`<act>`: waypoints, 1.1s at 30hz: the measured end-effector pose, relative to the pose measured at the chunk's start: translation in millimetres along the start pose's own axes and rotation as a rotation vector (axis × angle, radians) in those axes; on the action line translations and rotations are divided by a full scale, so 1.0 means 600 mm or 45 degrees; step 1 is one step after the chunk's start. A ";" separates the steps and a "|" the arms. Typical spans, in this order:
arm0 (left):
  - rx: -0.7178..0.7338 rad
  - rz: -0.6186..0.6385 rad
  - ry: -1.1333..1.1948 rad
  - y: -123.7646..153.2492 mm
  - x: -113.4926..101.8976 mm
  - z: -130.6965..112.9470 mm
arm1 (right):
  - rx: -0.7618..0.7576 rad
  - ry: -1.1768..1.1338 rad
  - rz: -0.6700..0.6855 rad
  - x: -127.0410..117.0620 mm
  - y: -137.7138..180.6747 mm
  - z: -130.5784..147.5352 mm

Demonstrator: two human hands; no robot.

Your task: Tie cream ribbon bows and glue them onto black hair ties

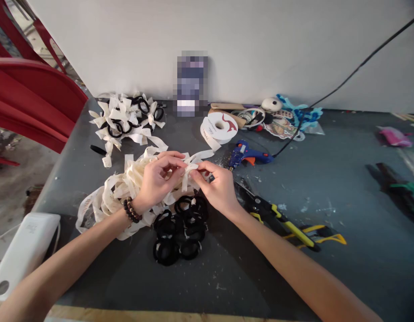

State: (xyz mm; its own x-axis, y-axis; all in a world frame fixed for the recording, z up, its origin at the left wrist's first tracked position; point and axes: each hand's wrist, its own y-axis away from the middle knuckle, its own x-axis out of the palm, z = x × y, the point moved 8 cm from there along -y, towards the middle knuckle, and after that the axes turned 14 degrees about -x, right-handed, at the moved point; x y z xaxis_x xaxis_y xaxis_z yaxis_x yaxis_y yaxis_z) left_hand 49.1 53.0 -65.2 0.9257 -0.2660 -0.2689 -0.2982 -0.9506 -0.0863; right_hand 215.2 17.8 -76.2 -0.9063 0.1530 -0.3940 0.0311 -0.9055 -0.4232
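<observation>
Both hands meet over the middle of the table, pinching a cream ribbon point(191, 167) that is looped into what looks like a bow or knot. My left hand point(161, 175) grips it from the left, thumb against fingers. From the right, my right hand point(216, 182) pinches the same piece between thumb and forefinger. A ribbon strip runs up from it toward a white ribbon spool point(219, 127). Under my left hand lies a heap of loose cream ribbon point(117, 197). Black hair ties point(166, 250) lie in a cluster just below the hands.
Black hair ties with cream bows point(124, 114) are piled at the back left. A blue glue gun point(243, 154) with its cable lies right of the hands, near yellow-black pliers point(277, 217). A phone point(190, 85) leans on the wall. A white power strip-like box point(25, 250) sits left.
</observation>
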 end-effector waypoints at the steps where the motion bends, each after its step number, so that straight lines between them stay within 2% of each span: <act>1: -0.017 0.007 0.013 -0.001 0.001 0.001 | -0.005 0.001 -0.002 0.000 0.000 0.000; 4: -0.049 0.033 0.067 -0.003 0.004 0.003 | -0.018 0.006 -0.012 -0.001 0.000 -0.002; 9: 0.009 -0.024 -0.059 -0.003 0.000 -0.001 | -0.007 -0.006 -0.025 -0.001 0.001 -0.004; 18: 0.034 -0.030 -0.056 -0.002 -0.001 -0.006 | -0.005 0.010 -0.008 0.001 0.003 -0.003; 33: -0.042 -0.026 0.023 -0.005 -0.001 0.001 | -0.038 0.060 -0.030 -0.003 0.004 -0.001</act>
State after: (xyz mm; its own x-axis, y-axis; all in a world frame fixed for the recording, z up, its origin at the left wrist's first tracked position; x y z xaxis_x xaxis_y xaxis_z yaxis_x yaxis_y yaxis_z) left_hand 49.6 55.8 -65.4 0.9356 -0.2493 -0.2499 -0.2719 -0.9605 -0.0597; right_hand 217.1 15.8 -77.2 -0.8861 0.1935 -0.4212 0.0231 -0.8892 -0.4570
